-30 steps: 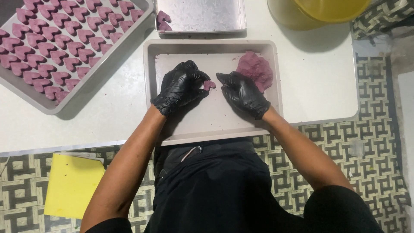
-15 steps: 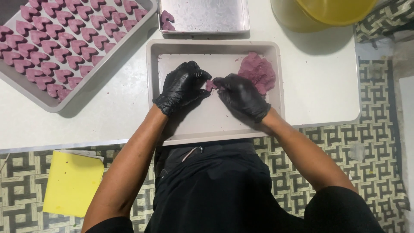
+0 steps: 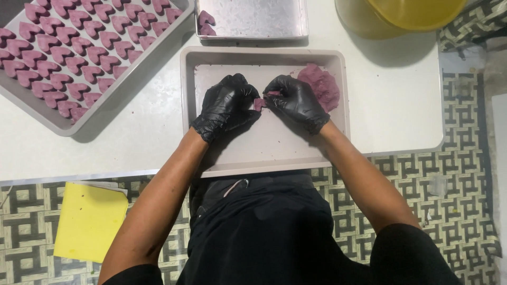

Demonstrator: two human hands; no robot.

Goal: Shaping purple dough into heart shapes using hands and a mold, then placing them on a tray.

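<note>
Our left hand (image 3: 226, 105) and right hand (image 3: 296, 100), both in black gloves, meet fingertip to fingertip over the middle of a shallow grey tray (image 3: 264, 158). Both are bent at the wrist, with the forearms running back toward the table's near edge. Between them we pinch a small piece of purple dough (image 3: 259, 103), each hand closed on one side of it, held just above the tray floor. Just beyond our right hand, in the tray's far right corner, lies the larger lump of purple dough (image 3: 323, 84).

Further out, toward the table's far left corner, a big metal tray (image 3: 105, 113) carries rows of pink heart-shaped pieces (image 3: 68, 45). At the far edge sits a smaller steel pan (image 3: 259, 21) with two hearts in its left corner. A yellow bowl (image 3: 417, 10) stands at the far right corner. A flat yellow sheet (image 3: 90, 221) lies on the patterned floor, below the table's near left edge.
</note>
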